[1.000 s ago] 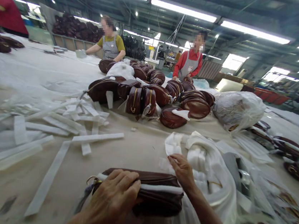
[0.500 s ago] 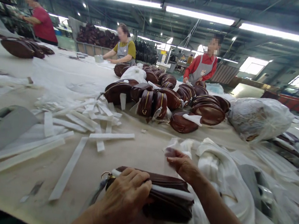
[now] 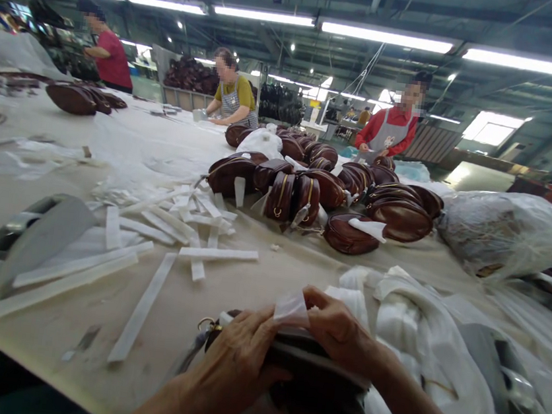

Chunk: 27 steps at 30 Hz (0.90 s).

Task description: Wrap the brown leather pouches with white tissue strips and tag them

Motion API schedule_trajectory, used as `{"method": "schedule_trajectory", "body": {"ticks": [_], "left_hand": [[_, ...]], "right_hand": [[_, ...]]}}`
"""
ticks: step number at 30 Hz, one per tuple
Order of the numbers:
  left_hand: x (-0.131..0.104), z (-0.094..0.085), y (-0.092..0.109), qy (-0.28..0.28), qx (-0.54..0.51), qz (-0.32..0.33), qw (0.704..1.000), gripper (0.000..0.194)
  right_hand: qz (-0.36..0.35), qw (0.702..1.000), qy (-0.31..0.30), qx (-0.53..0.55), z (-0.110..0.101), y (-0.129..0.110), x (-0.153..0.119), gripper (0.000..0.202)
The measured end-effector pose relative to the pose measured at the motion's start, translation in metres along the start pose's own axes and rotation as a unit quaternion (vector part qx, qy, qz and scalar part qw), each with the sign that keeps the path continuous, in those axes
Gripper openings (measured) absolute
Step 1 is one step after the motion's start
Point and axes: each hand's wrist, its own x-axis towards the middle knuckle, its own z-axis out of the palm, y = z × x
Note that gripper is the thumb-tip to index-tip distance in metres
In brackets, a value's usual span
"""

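Note:
A dark brown leather bag [image 3: 320, 388] lies on its side at the table's near edge, a gold ring at its left end. My left hand [image 3: 242, 353] is closed over the bag's left half, fingers on top and thumb on the near side. Above the bag, my right hand [image 3: 337, 323] pinches a small translucent white sheet [image 3: 293, 308]. The sheet's left edge meets the fingertips of my left hand. White foam-like wrapping [image 3: 407, 321] lies in folds just right of my right hand.
White strips [image 3: 145, 305] lie scattered on the left, beside a grey tape dispenser [image 3: 37, 240]. Several finished-looking brown bags [image 3: 353, 232] are grouped ahead, near a plastic-wrapped bundle [image 3: 507, 227]. Another grey dispenser [image 3: 497, 365] stands at right. Co-workers stand across the table.
My right hand has moved left and down, bringing the small translucent sheet over the bag to my left fingertips. My left hand stays on the bag. The view has shifted slightly left.

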Motion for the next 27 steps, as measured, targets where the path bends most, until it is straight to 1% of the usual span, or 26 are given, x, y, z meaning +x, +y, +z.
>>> {"method": "schedule_trajectory", "body": {"ticks": [2, 4, 7, 9, 11, 12, 14, 16, 18, 19, 21, 23, 25, 27], "left_hand": [[0.000, 0.001, -0.002, 0.004, -0.017, -0.010, 1.000, 0.047], [0.001, 0.001, -0.003, 0.011, -0.044, -0.027, 0.999, 0.050], [0.002, 0.001, -0.003, 0.002, -0.091, -0.038, 0.995, 0.050], [0.003, -0.001, -0.002, 0.000, -0.098, -0.034, 0.995, 0.056], [0.005, -0.004, -0.002, 0.002, -0.094, -0.031, 0.995, 0.051], [0.007, -0.005, -0.002, 0.001, -0.093, -0.025, 0.995, 0.045], [0.009, -0.006, -0.003, 0.000, -0.091, 0.013, 0.996, 0.034], [0.008, -0.006, -0.004, 0.016, -0.076, 0.064, 0.995, 0.034], [0.006, -0.005, -0.006, 0.025, -0.055, 0.087, 0.994, 0.035], [0.005, -0.004, -0.006, 0.022, -0.045, 0.084, 0.995, 0.036], [0.002, -0.003, -0.006, -0.001, -0.037, 0.072, 0.997, 0.037], [0.000, -0.001, -0.006, -0.018, -0.044, 0.085, 0.995, 0.036], [-0.001, 0.000, -0.006, -0.025, -0.059, 0.095, 0.993, 0.033], [-0.001, 0.002, -0.007, -0.021, -0.069, 0.086, 0.994, 0.032]], "right_hand": [[-0.013, 1.000, -0.013, -0.008, 0.000, -0.008, 0.000, 0.035], [-0.025, 0.999, -0.024, -0.033, 0.000, -0.014, 0.001, 0.027], [-0.047, 0.995, -0.050, -0.079, -0.002, -0.017, 0.001, 0.019], [-0.067, 0.989, -0.065, -0.116, -0.005, -0.016, 0.002, 0.021], [-0.079, 0.983, -0.070, -0.152, -0.008, -0.013, 0.002, 0.025], [-0.080, 0.981, -0.071, -0.163, -0.009, -0.011, 0.003, 0.026], [-0.071, 0.981, -0.076, -0.166, -0.010, -0.006, 0.003, 0.029], [-0.063, 0.984, -0.084, -0.146, -0.010, -0.001, 0.005, 0.032], [-0.056, 0.989, -0.081, -0.110, -0.009, 0.008, 0.007, 0.036], [-0.046, 0.992, -0.081, -0.088, -0.008, 0.013, 0.008, 0.037], [-0.010, 0.996, -0.080, -0.039, -0.007, 0.025, 0.009, 0.034], [0.054, 0.994, -0.089, 0.027, -0.005, 0.039, 0.009, 0.026], [0.140, 0.976, -0.099, 0.135, -0.001, 0.054, 0.006, 0.020], [0.215, 0.942, -0.102, 0.237, 0.005, 0.068, 0.001, 0.026]]}}
